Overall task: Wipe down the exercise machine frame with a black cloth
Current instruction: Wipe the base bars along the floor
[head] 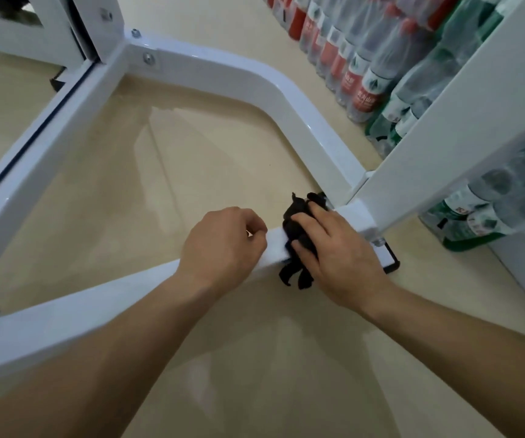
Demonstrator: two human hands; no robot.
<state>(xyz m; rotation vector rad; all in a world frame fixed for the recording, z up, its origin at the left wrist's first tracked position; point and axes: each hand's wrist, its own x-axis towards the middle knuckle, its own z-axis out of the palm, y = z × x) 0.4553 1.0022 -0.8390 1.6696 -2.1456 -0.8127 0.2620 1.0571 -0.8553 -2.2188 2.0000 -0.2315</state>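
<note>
The black cloth [296,222] lies mostly hidden under the right hand [340,257], whose straight fingers press it onto the white frame [65,317]; just beside it the left hand [223,245] curls over the same bar, fingertips hidden. Beyond the hands: glossy beige floor [191,159], blurry wrapped bottles [359,74].

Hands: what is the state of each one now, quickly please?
Left hand: fingers curled, resting on the frame; grip cannot be told.
Right hand: open, pressing the cloth on the frame.
</note>
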